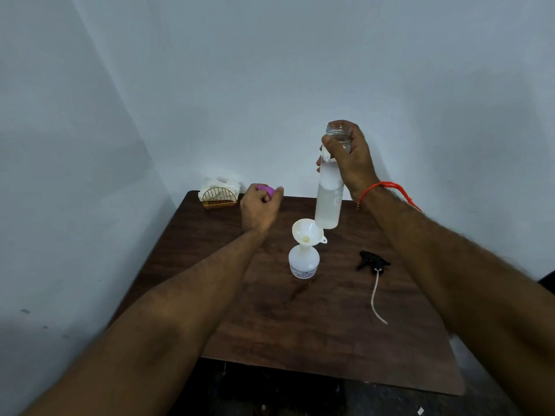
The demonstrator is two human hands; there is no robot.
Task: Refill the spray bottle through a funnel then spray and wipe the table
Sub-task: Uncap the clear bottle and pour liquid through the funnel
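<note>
Pale blue-grey walls meet in a corner behind a dark wooden table [315, 325], which the head camera looks down on from above.

Near the middle of the table stands a white spray bottle [303, 262], upright and without its head. A white funnel [307, 231] sits in its neck, the bowl open upward and a small tab sticking out at its right rim.

To the right of the bottle, well apart from it, the black sprayer head [372, 261] lies on its side on the table. Its thin pale dip tube [375, 298] trails toward the near edge in a gentle curve.

The right hand [350, 157] is raised above the table, fingers and thumb curled round the upper part of a clear refill bottle [329, 202]. That bottle is uncapped, held upright with its open mouth at the top, and clear liquid fills its lower part. Its base hangs just above and behind the right rim of the funnel; whether it touches the rim cannot be told. An orange thread [387, 190] is tied round the right wrist.

The left hand [259, 210] is held over the far left part of the table, fingers curled round a small purple cap [265, 190], which shows above the knuckles.

At the far left corner of the table, against the wall, a gold wire holder [217, 199] stands with white tissues [220, 184] bunched in it.
</note>
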